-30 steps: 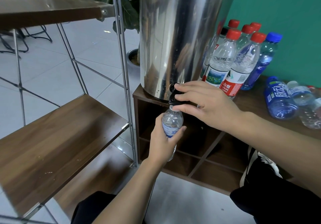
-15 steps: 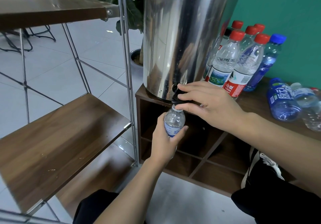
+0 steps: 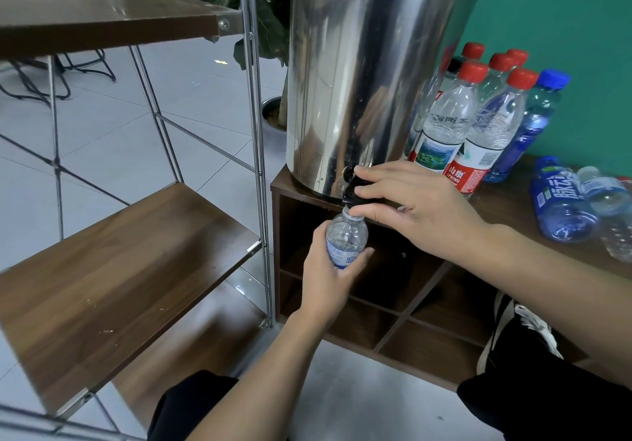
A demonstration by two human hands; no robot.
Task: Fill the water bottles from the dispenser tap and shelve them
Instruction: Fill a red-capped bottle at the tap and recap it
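Observation:
A tall steel water dispenser [image 3: 362,74] stands on a brown cubby cabinet [image 3: 513,208]. Its black tap [image 3: 350,187] sticks out at the bottom front. My right hand [image 3: 417,208] is closed on the tap, fingers above and thumb below. My left hand [image 3: 325,280] grips a small clear bottle [image 3: 346,235] with a blue-and-white label, held upright with its open mouth right under the tap. Whether water is flowing cannot be told.
Several capped bottles, red [image 3: 451,122] and blue [image 3: 537,122], stand behind the dispenser by the green wall; more lie on the cabinet [image 3: 561,201]. A metal-framed rack with brown shelves [image 3: 113,269] stands to the left. A potted plant [image 3: 270,119] sits behind it.
Both hands stay at the tap with the bottle beneath it; only the camera view has shifted slightly.

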